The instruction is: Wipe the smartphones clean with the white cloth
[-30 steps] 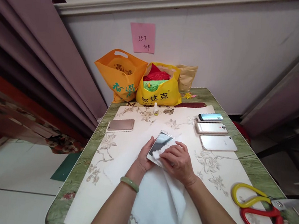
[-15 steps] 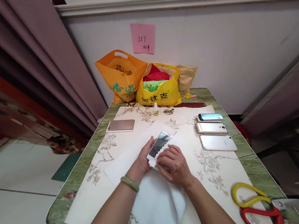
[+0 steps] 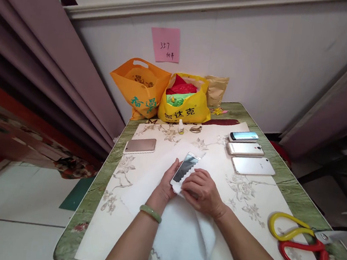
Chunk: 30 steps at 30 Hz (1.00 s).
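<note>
A white smartphone (image 3: 186, 166) with a dark screen lies tilted in my left hand (image 3: 168, 181), whose thumb runs along its left side. My right hand (image 3: 202, 191) has its fingers closed on a white cloth (image 3: 184, 236) and presses its scalloped edge against the phone's lower right side. The rest of the cloth spreads under both hands and hangs toward the table's front edge. What lies beneath the right fingertips is hidden. A green bangle (image 3: 150, 213) circles my left wrist.
A rose-gold phone (image 3: 140, 145) lies left. Several phones are lined up at right, the nearest a white phone (image 3: 253, 166). Scissors (image 3: 303, 243) rest at the right edge. Behind stand an orange bag (image 3: 141, 86), a yellow bag (image 3: 184, 110), a small bottle (image 3: 180, 127) and glasses (image 3: 196, 128).
Almost nothing differs. The phone and both hands hold nearly the same place, with only a very slight shift of the right fingers and cloth edge.
</note>
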Available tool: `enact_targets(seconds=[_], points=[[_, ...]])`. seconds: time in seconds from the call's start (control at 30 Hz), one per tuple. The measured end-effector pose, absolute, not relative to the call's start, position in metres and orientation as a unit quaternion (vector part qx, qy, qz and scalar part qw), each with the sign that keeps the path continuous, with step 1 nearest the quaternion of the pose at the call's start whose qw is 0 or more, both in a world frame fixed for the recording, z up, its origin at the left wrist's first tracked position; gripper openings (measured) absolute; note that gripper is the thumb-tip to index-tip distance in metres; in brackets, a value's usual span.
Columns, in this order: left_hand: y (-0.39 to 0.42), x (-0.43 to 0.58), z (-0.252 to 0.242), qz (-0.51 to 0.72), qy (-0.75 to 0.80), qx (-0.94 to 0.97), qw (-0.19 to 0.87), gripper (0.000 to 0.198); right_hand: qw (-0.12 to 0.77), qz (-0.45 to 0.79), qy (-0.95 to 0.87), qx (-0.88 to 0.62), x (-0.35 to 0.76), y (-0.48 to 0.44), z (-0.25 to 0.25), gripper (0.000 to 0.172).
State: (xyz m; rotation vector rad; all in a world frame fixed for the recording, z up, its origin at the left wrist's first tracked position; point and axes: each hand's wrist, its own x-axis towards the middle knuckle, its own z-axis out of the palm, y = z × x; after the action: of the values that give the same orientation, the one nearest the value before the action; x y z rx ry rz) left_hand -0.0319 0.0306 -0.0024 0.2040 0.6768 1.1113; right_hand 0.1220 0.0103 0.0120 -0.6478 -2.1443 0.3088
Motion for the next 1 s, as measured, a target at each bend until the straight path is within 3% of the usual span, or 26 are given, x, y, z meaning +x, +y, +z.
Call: enact_targets(seconds=[0.3, 0.4, 0.63, 0.87, 1.0], points=[[0.030, -0.031, -0.001, 0.479, 0.324, 0.090, 0.811, 0.031, 0.456, 0.007, -0.721, -0.522, 0.145, 0.038, -0.007, 0.010], [0.030, -0.031, 0.000, 0.485, 0.314, 0.093, 0.811, 0.031, 0.457, 0.018, -0.745, -0.485, 0.139, 0.031, -0.006, 0.009], [0.029, -0.030, 0.001, 0.517, 0.330, 0.106, 0.783, 0.028, 0.435, 0.121, -0.857, -0.248, 0.117, 0.006, 0.007, 0.010], [0.029, -0.028, 0.001, 0.476, 0.321, 0.085, 0.814, 0.030, 0.449, 0.035, -0.755, -0.477, 0.138, 0.033, -0.007, 0.011], [0.029, -0.028, 0.000, 0.473, 0.309, 0.098, 0.819, 0.033, 0.452, 0.001, -0.721, -0.525, 0.147, 0.041, -0.011, 0.011]])
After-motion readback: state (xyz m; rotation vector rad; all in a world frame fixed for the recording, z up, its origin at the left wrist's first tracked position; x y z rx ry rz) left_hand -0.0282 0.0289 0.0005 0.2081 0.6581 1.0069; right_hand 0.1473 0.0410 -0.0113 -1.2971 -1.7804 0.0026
